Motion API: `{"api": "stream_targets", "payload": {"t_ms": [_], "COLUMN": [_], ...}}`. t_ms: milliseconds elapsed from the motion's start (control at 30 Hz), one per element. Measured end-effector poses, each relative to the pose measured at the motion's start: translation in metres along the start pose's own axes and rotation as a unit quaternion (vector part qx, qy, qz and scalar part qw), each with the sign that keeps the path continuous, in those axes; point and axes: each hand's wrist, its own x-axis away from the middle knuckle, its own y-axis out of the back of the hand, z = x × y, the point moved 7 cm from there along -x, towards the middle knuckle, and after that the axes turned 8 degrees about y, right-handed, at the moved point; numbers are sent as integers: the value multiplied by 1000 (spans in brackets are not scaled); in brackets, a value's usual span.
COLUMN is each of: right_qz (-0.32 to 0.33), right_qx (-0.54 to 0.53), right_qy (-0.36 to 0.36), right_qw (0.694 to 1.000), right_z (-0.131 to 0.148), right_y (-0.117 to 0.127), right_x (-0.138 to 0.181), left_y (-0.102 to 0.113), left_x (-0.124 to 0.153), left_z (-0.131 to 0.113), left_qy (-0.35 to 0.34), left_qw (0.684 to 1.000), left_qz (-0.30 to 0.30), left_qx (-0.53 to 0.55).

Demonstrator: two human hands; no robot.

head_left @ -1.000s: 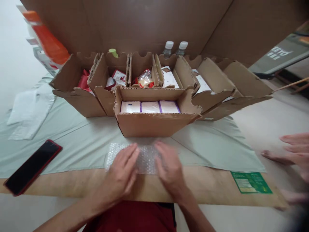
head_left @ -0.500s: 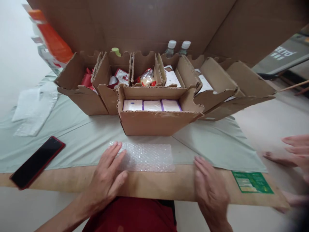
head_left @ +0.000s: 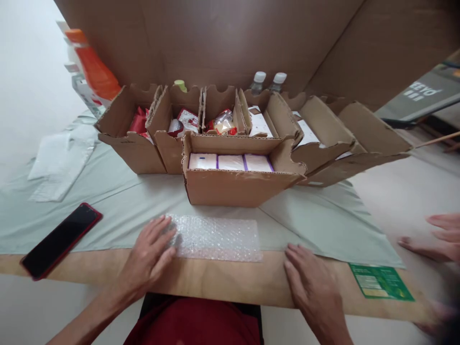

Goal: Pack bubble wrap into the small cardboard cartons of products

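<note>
A flat sheet of bubble wrap [head_left: 219, 238] lies on the cloth near the table's front edge. My left hand [head_left: 151, 254] rests at its left end, fingers stretched out and holding nothing. To the right of the sheet and apart from it, my right hand [head_left: 309, 275] lies on the wooden edge with fingers extended and nothing in it. Behind the wrap stands a cardboard box [head_left: 237, 188] with three white packs edged in purple [head_left: 231, 163] in it.
A row of open cardboard boxes [head_left: 140, 155] with packaged goods stands behind. On the left lie a phone [head_left: 61, 242] and white plastic bags [head_left: 59, 160]. A green card [head_left: 381, 281] lies at the right. Another person's hand [head_left: 445, 235] shows at the right edge.
My left hand has slid a little to the left, towards the end of the bubble wrap. My right hand has settled on the table edge. The view has shifted slightly.
</note>
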Motion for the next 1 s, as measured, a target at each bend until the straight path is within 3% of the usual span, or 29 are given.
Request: {"api": "stream_targets", "payload": {"t_ms": [67,233,333,400,467,567,633,700,800,867,1000], "right_qz": [-2,157,198,204,172,7,-79,-73,19,63,48], "right_qx": [-34,-75,-82,-100,-123,-166,-181,-169,-134,-129,-141], "right_qy": [8,25,27,42,58,91,113,133,156,143,81], "right_qw": [999,984,976,973,976,982,974,974,978,979,985], "right_z": [2,27,30,31,34,44,52,60,58,48,45], "right_y": [0,-54,-70,-62,-37,24,50,49,20,8,9], "right_x": [-18,-86,-105,-107,-105,-103,-95,-81,-51,-34,-46], "left_y": [5,-20,-18,-7,11,50,69,68,42,34,40], "left_x": [-13,-51,-57,-56,-52,-45,-37,-28,-11,-1,-8], "left_z": [14,28,23,16,6,-11,-21,-27,-21,-14,-26], "left_qy": [35,59,49,45,49,37,-12,-80,-136,-123,-70], "left_qw": [999,995,996,998,999,993,982,983,990,991,995], "left_qz": [-37,55,51,29,4,-98,-171,-160,-25,41,0], "left_qx": [-5,-67,-45,-12,16,59,74,47,-1,15,72]}}
